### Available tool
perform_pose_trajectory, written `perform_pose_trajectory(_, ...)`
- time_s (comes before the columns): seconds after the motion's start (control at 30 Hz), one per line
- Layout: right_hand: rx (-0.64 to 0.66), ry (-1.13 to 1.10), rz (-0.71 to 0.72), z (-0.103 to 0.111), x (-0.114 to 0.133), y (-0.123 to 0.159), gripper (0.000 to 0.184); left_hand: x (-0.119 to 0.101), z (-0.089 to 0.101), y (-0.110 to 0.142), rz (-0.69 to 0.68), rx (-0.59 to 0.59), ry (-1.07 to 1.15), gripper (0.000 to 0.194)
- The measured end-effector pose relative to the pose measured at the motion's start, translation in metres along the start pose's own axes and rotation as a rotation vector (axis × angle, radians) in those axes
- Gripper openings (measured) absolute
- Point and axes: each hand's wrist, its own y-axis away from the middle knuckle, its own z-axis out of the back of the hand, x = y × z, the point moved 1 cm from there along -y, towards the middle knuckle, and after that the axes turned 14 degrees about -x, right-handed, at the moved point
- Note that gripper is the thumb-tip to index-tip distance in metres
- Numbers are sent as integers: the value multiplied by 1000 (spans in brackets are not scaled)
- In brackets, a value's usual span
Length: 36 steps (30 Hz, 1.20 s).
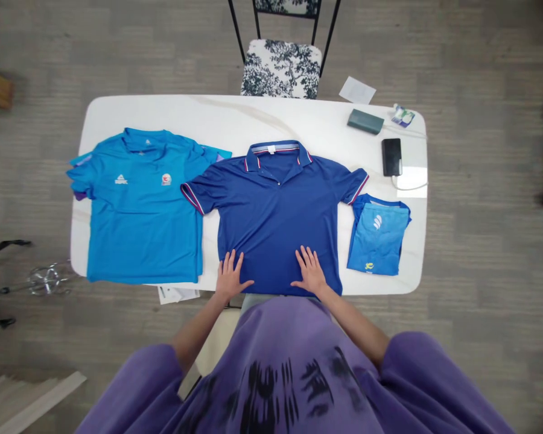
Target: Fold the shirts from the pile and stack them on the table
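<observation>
Showing, on the white table, a navy polo shirt lying front-up between a bright-blue shirt and a smaller folded shirt; resting left hand and right hand palm-down near the lower edge, splayed open, grasping nothing, probably holding the fabric flat.

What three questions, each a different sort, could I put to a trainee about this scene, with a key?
1. True or false: the left hand and the right hand both lie on the navy-blue fabric polo shirt with striped sleeve ends.
2. Which thing lies right of the polo, near the front edge of the white rounded table?
A) black rectangular device
B) folded blue fabric shirt
C) chair with patterned seat
3. Fill in: the bright-blue short-sleeved fabric shirt lies to the ____ of the polo.

Key: 1 true; 2 B; 3 left.
</observation>
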Motion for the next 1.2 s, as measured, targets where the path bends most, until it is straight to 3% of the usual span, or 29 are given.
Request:
perform_pose_trajectory(0.17,-64,50,-95,-4,48,0,138,33,8,6,-63,-77,77,110)
perform_pose_trajectory(0.33,-172,62,-287,-5,112,-13,126,60,39,-31,-248,-100,191,93)
perform_pose_trajectory(0.47,-97,51,-342,-19,158,-19,124,67,53,-65,-305,-43,219,100)
perform_pose_trajectory(0.63,-3,64,-404,-28,176,-17,123,64,56,-81,-283,75,145,106)
perform_pose_trajectory(0.77,-50,33,-428,-19,186,-16,111,77,73,-89,-239,80,112,82)
perform_pose_trajectory(0.87,-82,-13,-440,-13,209,-15,84,109,98,-110,-159,12,104,67)
perform_pose_trajectory(1.0,31,-107,-462,-23,262,-15,36,177,134,-161,-62,-109,124,53)
perform_pose_trajectory(1.1,80,-158,-498,-44,315,-19,24,234,152,-207,47,-155,131,52)
perform_pose_trajectory(1.2,115,-183,-557,-70,372,-33,22,285,159,-251,167,-142,131,63)
